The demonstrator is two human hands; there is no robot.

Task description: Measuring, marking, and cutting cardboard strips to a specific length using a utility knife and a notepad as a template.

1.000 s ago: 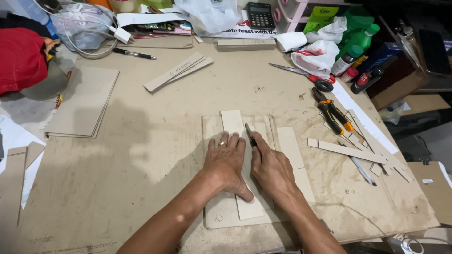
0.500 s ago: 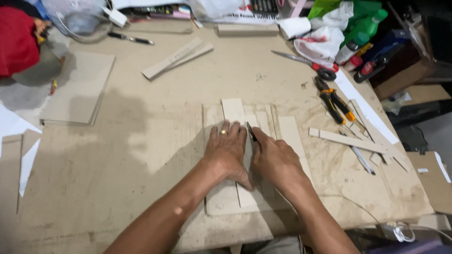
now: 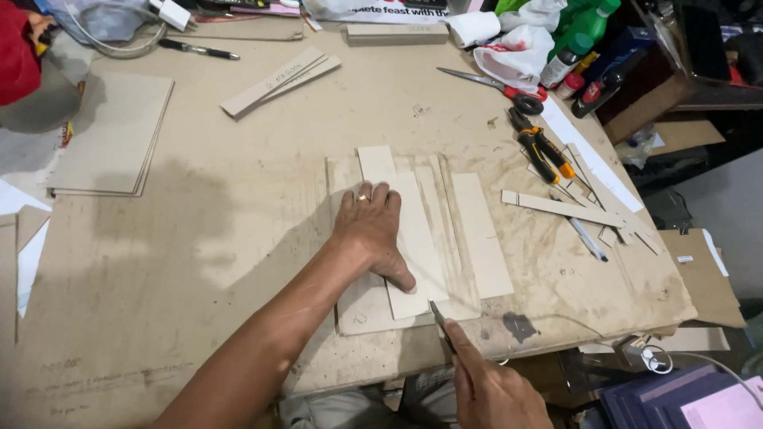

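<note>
Head view: left hand (image 3: pixel 372 230) presses flat, fingers spread, on a long pale cardboard strip (image 3: pixel 413 238); right hand (image 3: pixel 489 389) pinches a thin dark knife (image 3: pixel 442 326) at the strip's near end, the cut seemingly finished.

- A wide worn workbench (image 3: pixel 199 262) of pale board, scuffed and stained, fills most of the view
- Its far edge is crowded with plastic bags (image 3: pixel 517 59), green bottles (image 3: pixel 592 28) and a cable (image 3: pixel 119 49)
- Right of the bench, a dim cluttered corner with a brown cardboard box (image 3: pixel 636 111)
- Grey floor (image 3: pixel 731 206) below it
- Even light from above, with soft shadows on the bench
</note>
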